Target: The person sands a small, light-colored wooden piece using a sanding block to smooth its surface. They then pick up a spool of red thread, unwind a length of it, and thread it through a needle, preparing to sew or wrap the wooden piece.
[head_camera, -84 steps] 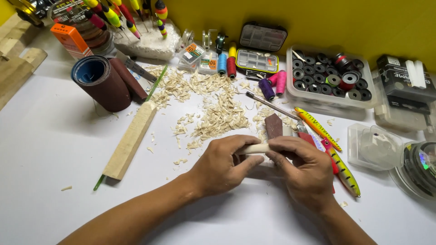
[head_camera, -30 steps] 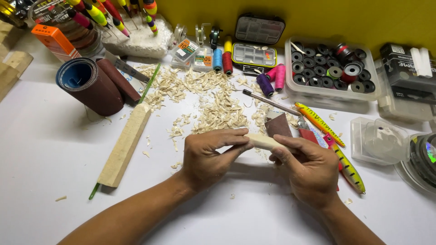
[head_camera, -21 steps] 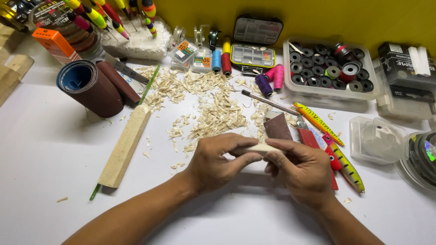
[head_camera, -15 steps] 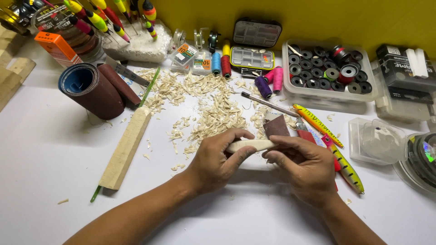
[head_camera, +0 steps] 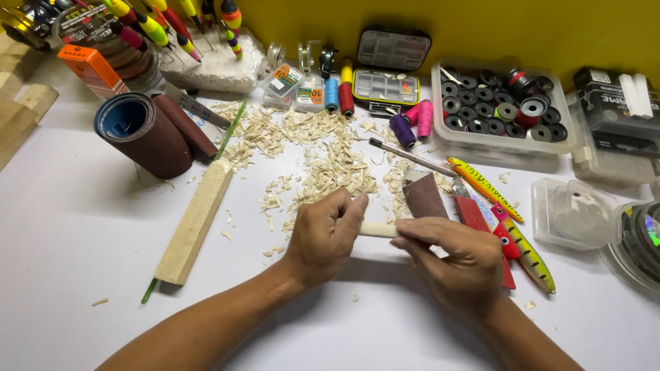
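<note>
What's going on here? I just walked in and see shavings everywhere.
A person holds a small pale wooden piece between both hands above a white table. The left hand grips one end; the right hand pinches the other. Wood shavings lie behind, a wooden stick to the left, painted lures to the right.

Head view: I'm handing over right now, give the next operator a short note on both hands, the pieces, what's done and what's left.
Left hand: grip closed on one end of the small pale wooden piece.
Right hand: fingers pinch its other end, with brown sandpaper at the fingertips.
Nearby: long wood stick left of the hands, sandpaper roll beyond it, painted lures on the right.
Done: shavings litter the table; piece looks rounded.
Left: piece is bare, unpainted; probably more smoothing.
</note>
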